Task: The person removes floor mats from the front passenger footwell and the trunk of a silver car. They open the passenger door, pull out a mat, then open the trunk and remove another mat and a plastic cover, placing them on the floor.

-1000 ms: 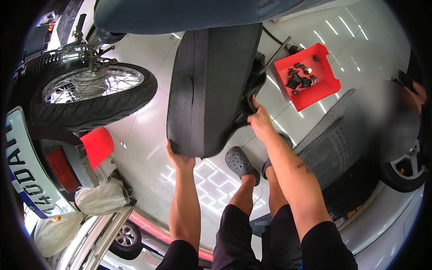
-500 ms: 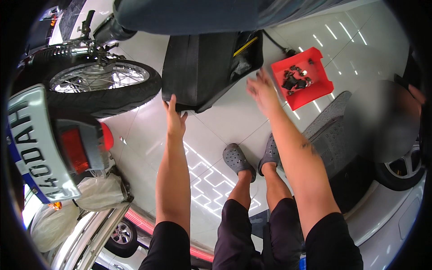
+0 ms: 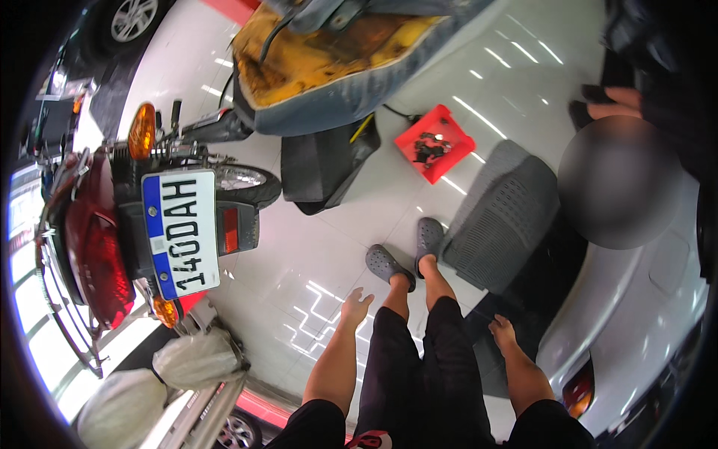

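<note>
head view, left hand (image 3: 354, 307) empty (fingers spread), black seat (image 3: 321, 168) leaning

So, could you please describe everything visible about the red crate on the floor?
The red crate looks like plastic, shallow and roughly square, open at the top. It sits flat on the glossy white tiled floor, turned cornerwise in the view. Small dark parts lie heaped inside; their kind is too small to tell. A grey ribbed mat lies close beside it. Neither hand touches it.

Glossy white floor tiles (image 3: 299, 254) mirror the ceiling lights; a red motorcycle (image 3: 97, 224) stands left, a silver car (image 3: 643, 299) right.
</note>
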`<state>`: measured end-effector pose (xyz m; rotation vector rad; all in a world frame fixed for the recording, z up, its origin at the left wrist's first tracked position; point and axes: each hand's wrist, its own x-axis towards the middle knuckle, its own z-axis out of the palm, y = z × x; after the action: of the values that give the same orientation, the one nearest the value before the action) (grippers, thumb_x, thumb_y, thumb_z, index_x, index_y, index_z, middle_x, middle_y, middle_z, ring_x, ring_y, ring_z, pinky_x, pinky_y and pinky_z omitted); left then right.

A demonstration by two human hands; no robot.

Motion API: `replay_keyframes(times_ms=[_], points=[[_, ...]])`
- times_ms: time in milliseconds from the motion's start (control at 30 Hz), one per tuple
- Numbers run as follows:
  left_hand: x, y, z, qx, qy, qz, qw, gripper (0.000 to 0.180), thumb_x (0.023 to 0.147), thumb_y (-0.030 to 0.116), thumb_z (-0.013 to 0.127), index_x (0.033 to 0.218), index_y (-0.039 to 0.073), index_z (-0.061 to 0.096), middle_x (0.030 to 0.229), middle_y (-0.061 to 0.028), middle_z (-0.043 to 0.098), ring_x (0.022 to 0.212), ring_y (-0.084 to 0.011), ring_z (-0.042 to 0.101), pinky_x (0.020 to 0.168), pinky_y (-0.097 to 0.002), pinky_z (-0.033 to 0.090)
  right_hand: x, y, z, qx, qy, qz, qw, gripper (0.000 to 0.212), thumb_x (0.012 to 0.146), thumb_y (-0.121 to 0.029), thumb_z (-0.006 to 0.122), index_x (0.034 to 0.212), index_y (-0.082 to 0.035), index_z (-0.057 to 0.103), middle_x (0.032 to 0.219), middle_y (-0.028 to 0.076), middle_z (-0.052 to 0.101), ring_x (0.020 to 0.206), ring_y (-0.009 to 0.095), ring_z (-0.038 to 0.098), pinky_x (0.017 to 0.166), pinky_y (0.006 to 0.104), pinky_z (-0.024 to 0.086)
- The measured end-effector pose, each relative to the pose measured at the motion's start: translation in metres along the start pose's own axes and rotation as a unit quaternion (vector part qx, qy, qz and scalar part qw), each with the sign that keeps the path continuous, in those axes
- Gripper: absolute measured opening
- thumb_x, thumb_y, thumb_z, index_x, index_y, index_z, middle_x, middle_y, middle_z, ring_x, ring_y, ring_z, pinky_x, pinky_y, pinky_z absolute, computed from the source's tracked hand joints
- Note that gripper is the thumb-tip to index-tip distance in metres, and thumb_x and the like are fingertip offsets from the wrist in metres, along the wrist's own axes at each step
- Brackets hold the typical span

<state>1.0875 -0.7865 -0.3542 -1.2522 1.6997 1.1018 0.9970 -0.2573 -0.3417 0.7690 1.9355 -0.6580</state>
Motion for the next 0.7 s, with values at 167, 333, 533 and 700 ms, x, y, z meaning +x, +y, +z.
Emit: replay_keyframes(times_ms=[167,333,533,700], points=[[-0.040,0.066,-0.052,0.057,0.020,0.139,0.988,0.068,0.092,0.047,0.071,0.147,0.011,0.055,0.140,-0.0208,0.063,0.131,-0.0379,0.059,0.108,-0.0451,0.047,-0.160,0.093,-0.020,0.128,-0.020,0.131,0.983,0.060,0.093,-0.013,0.065,0.150,-0.007,0.048,0.096,0.004,0.067,0.073,0.012,0.059,0.062,0.0302,0.046],[-0.051,0.127,-0.141,0.185,0.091,0.238,0.949,0.062,0.091,0.046,0.071,0.144,0.016,0.057,0.137,-0.0150,0.066,0.126,-0.0340,0.063,0.105,-0.0452,0.050,-0.241,0.121,0.022,0.241,-0.057,0.148,0.957,0.058,0.095,-0.014,0.067,0.150,-0.013,0.050,0.111,0.007,0.072,0.084,0.015,0.065,0.067,0.0314,0.050],[-0.063,0.158,-0.193,0.073,0.069,0.350,0.931,0.053,0.096,0.024,0.069,0.142,0.000,0.058,0.137,-0.0188,0.065,0.124,-0.0282,0.062,0.109,-0.0375,0.044,-0.268,0.156,0.098,0.214,0.064,-0.045,0.974,0.058,0.087,-0.029,0.070,0.139,-0.005,0.062,0.122,0.017,0.073,0.109,0.030,0.070,0.098,0.0371,0.054],[-0.081,0.130,-0.146,0.201,0.076,0.237,0.947,0.052,0.090,0.025,0.073,0.130,-0.007,0.063,0.137,-0.0258,0.062,0.130,-0.0389,0.057,0.111,-0.0436,0.043,-0.302,0.148,0.098,0.290,0.082,-0.001,0.954,0.058,0.087,-0.030,0.072,0.140,-0.008,0.063,0.129,0.014,0.071,0.117,0.028,0.068,0.101,0.0377,0.053]])
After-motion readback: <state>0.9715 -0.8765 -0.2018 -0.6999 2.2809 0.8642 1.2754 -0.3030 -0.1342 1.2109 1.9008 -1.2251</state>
